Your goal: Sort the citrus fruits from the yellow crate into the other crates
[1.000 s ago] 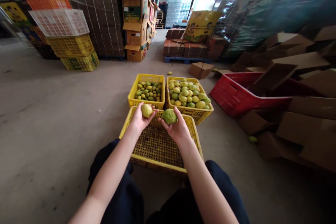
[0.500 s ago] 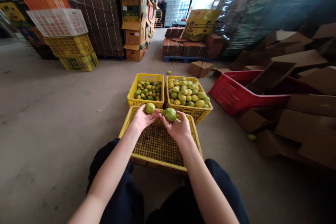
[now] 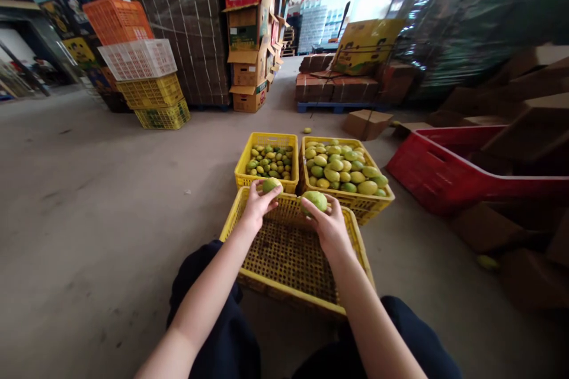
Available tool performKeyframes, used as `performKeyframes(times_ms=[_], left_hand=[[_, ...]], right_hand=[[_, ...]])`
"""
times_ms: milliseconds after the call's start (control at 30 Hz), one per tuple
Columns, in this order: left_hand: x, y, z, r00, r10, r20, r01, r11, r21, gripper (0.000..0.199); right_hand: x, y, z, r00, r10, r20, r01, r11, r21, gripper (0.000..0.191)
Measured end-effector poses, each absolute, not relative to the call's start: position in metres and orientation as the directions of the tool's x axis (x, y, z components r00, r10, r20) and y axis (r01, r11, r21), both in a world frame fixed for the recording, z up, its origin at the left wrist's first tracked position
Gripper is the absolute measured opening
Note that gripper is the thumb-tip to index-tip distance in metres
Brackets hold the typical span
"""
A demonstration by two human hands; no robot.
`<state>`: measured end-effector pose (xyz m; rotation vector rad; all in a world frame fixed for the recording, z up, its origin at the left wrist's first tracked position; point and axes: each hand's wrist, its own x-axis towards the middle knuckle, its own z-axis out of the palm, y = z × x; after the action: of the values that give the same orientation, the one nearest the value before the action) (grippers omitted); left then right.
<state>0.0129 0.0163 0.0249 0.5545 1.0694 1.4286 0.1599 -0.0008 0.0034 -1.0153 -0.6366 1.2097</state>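
In the head view, the left hand (image 3: 256,208) pinches a small green fruit (image 3: 271,185) above the far edge of the near crate (image 3: 288,257), toward its far left corner. The right hand (image 3: 332,228) has its fingers curled round a larger, bumpy fruit (image 3: 314,201) above the same edge, nearer the middle. Just beyond that edge, side by side on the floor (image 3: 133,207), stand a left crate (image 3: 242,167) of small fruits and a right crate (image 3: 376,208) of larger ones.
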Motion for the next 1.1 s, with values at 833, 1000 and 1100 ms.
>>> performKeyframes(times_ms=[833, 1000, 1100], left_hand=[[0.002, 0.013, 0.035, 0.007, 0.999, 0.031, -0.545, -0.022, 0.838, 0.047], [-0.002, 0.012, 0.037, 0.137, 0.989, -0.054, -0.773, 0.141, 0.618, 0.033], [-0.005, 0.013, 0.037, 0.158, 0.985, -0.065, -0.829, 0.168, 0.533, 0.021]], right_hand=[[0.159, -0.008, 0.024, 0.259, 0.958, 0.125, -0.366, 0.218, -0.905, 0.052], [0.164, -0.006, 0.026, 0.071, 0.997, 0.030, -0.642, 0.069, -0.764, 0.029], [0.166, -0.005, 0.024, 0.037, 0.999, 0.002, -0.731, 0.028, -0.682, 0.026]])
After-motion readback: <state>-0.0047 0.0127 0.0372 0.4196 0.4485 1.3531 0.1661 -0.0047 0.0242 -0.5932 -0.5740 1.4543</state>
